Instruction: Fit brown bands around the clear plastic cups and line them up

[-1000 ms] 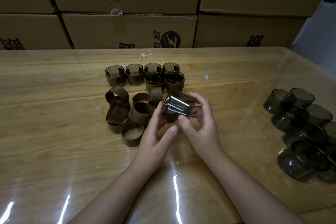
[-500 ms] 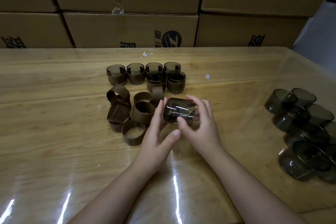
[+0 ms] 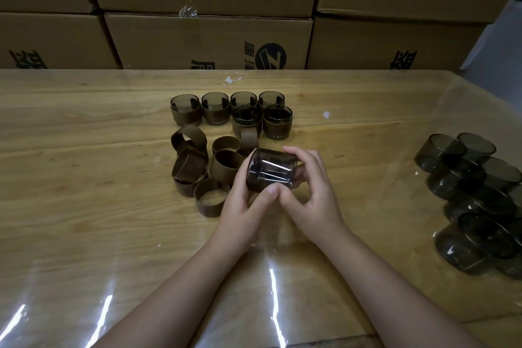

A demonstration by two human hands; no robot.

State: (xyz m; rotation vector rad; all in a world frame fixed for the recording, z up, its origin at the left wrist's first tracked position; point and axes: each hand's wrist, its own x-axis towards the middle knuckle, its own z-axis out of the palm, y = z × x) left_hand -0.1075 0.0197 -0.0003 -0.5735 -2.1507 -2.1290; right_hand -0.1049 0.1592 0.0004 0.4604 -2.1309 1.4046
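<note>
Above the table point(image 3: 84, 155), an empty cup point(image 3: 269, 171) sideways, gripped by left hand point(image 3: 240, 207) and right hand point(image 3: 315, 200).

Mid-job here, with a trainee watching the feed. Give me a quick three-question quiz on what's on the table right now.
1. True or false: the left hand and right hand hold the cup upright.
2. How many banded cups stand lined up beyond the hands?
3. Where do the unbanded cups lie? A) at the right side of the table B) at its left side C) along its far edge
Key: 1 false, it is on its side; 2 six; 3 A.
</note>
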